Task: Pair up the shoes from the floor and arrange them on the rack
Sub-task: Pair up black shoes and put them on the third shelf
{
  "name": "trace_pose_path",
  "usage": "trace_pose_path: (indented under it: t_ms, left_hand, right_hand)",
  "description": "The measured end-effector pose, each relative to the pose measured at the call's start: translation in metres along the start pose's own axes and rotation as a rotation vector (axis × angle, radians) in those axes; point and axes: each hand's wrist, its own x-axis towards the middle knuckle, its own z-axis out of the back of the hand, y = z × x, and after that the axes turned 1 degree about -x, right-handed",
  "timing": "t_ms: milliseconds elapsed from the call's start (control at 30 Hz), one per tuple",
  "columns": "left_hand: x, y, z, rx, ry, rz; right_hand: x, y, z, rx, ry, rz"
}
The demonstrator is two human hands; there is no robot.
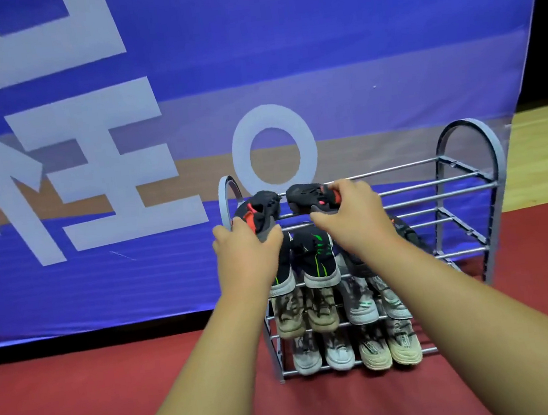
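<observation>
A grey metal-barred shoe rack is standing on red carpet, holding paired black, beige and white sneakers on its tiers.

left hand: bare, no glove, no ring I can spot
right hand: bare, same, nothing worn
forearms: both bare up to frame edge, I see no sleeves
wrists: no watch, no band

Your grey metal rack stands on a red floor. The top shoes are black with red marks; the next pair is black with green stripes. The far banner is blue with pale lettering.
</observation>
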Motion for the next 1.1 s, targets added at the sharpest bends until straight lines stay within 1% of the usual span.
trace_pose_path:
  t_ms: [100, 200, 233, 300, 400, 467, 533, 600, 633, 733, 833, 900, 933, 1100]
  left_hand:
    - [0.003, 0.011, -0.021, -0.035, 0.041, 0.045]
    - [0.006, 0.019, -0.03, -0.047, 0.142, 0.041]
    - [0.008, 0.02, -0.029, -0.046, 0.17, 0.027]
    - [0.013, 0.022, -0.029, -0.072, 0.196, 0.004]
    - [0.02, 0.024, -0.026, -0.173, 0.165, 0.001]
    - [0.023, 0.026, -0.028, -0.247, 0.122, -0.008]
    - [0.025, 0.026, -0.029, -0.323, 0.072, 0.03]
    - [0.027, 0.029, -0.032, -0.366, 0.03, 0.058]
    - [0.028, 0.031, -0.034, -0.361, 0.009, 0.044]
    - [0.03, 0.03, -0.035, -0.343, -0.042, -0.013]
    - [0.036, 0.028, -0.031, -0.318, 0.04, -0.041]
    - [0.04, 0.03, -0.029, -0.267, 0.101, -0.065]
    - [0.041, 0.031, -0.029, -0.259, 0.106, -0.079]
    - [0.031, 0.036, -0.035, -0.312, 0.032, -0.109]
  right_hand:
    - [-0.002, -0.012, -0.017, -0.045, 0.122, -0.02]
    - [0.001, -0.02, -0.015, -0.059, 0.264, 0.019]
    - [0.002, -0.022, -0.012, -0.053, 0.287, 0.043]
    - [0.003, -0.025, -0.006, 0.01, 0.279, 0.075]
    - [0.002, -0.025, -0.003, 0.183, 0.236, 0.065]
    - [0.003, -0.022, -0.01, 0.169, 0.149, 0.08]
    - [0.004, -0.017, -0.021, 0.137, 0.059, 0.063]
    - [0.003, -0.012, -0.031, 0.119, 0.007, 0.06]
    - [0.004, -0.012, -0.036, 0.104, -0.011, 0.073]
    - [0.005, -0.012, -0.042, 0.082, -0.018, 0.099]
    - [0.011, -0.02, -0.044, 0.033, 0.026, 0.153]
    - [0.014, -0.024, -0.045, 0.03, 0.032, 0.158]
    - [0.015, -0.026, -0.045, 0.036, 0.024, 0.157]
    - [0.011, -0.029, -0.051, 0.105, -0.028, 0.168]
